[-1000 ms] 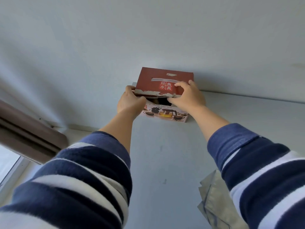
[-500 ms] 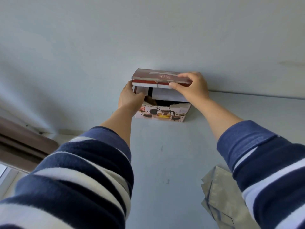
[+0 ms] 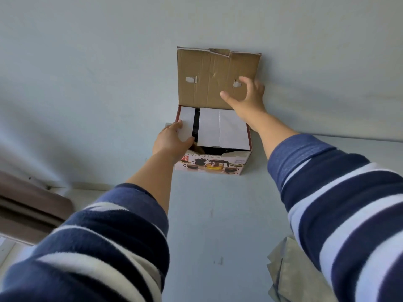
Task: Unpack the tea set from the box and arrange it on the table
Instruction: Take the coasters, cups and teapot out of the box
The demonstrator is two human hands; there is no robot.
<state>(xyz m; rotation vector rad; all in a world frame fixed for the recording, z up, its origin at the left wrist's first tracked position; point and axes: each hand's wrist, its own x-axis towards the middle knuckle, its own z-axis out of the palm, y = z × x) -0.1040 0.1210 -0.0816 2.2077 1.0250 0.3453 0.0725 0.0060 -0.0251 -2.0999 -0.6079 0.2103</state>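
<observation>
A: Head view. Starting at nine o'clock, what's there?

B: A brown ledge point(image 3: 26, 201) at the frame's left edge, low down. Then the left hand point(image 3: 172, 140), its fingers curled over the left corner of the box point(image 3: 212, 163), the thumb lying on a white flap point(image 3: 186, 125); it grips that corner.

A: And the box itself?

B: It stands on the table point(image 3: 218, 225) at about twelve o'clock, against the wall point(image 3: 109, 62). Its lid point(image 3: 214, 77) stands upright, bare cardboard side showing. White flaps cover most of the opening, with a dark gap between them. Teaware is printed on the front panel.

A: The right hand?

B: The right hand point(image 3: 246, 98) is at the lid's lower right, at one o'clock, fingers spread and straight, fingertips against the cardboard, gripping nothing.

A: Further right?

B: Crumpled paper point(image 3: 292, 271) at five o'clock, partly under the striped sleeve point(image 3: 340, 214).
</observation>
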